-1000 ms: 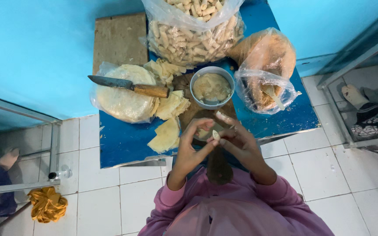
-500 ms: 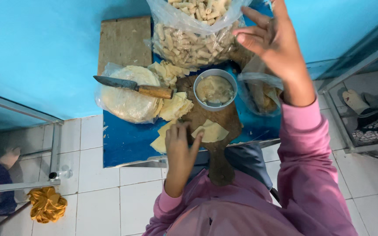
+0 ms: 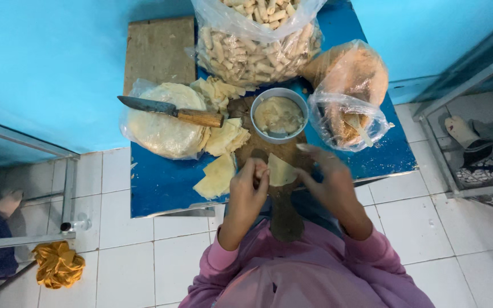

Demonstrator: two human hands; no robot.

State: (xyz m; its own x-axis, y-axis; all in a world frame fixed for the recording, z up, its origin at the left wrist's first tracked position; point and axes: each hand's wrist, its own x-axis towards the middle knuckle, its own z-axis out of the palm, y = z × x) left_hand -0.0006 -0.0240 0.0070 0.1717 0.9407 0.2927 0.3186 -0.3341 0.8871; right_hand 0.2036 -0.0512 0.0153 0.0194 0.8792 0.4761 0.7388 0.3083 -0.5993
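Both hands meet over the dark wooden board [image 3: 283, 171] at the near edge of the blue table [image 3: 161, 182]: the left hand [image 3: 249, 191] is curled, its fingertips pinching the left edge of a pale triangular wrapper [image 3: 281, 170], while the right hand [image 3: 326, 177] sits loosely open just right of it, fingers spread and touching the wrapper's far side. Just beyond them stands a grey bowl of filling [image 3: 279, 114]. Far centre bulges a clear bag of rolled sticks [image 3: 255, 48]; to the right, a clear bag with orange-brown contents [image 3: 349, 94]. To the left, a wooden-handled knife [image 3: 169, 109] lies across a plastic-wrapped round stack of wrappers [image 3: 161, 122], with cut wrapper pieces [image 3: 221, 157] beside it.
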